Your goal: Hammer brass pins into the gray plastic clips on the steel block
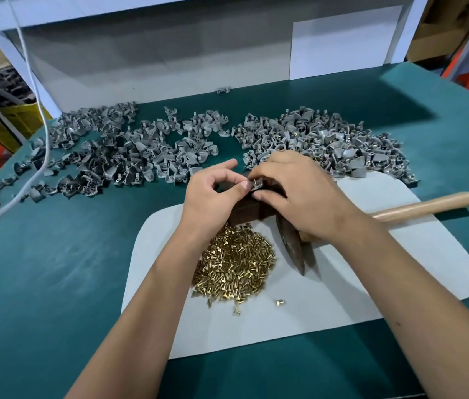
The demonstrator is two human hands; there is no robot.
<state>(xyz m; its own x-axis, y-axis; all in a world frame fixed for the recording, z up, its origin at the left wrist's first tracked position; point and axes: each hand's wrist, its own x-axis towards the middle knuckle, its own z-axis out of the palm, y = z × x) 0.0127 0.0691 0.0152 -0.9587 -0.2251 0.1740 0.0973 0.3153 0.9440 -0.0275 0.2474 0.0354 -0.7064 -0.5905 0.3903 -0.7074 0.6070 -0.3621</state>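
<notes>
While the heap of brass pins lies nearest on the white mat, the hammer rests idle beside it. Just beyond, the left hand pinches one pin upright at a gray clip, which the right hand grips on the steel block. If the pin leans, a blow would likely bend it or strike fingertips. Piles of clips cover the far table

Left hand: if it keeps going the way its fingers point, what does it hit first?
The left hand points right, at the brass pin it is pinching; just beyond are the right hand's fingertips on the steel block. Depth unclear.
</notes>
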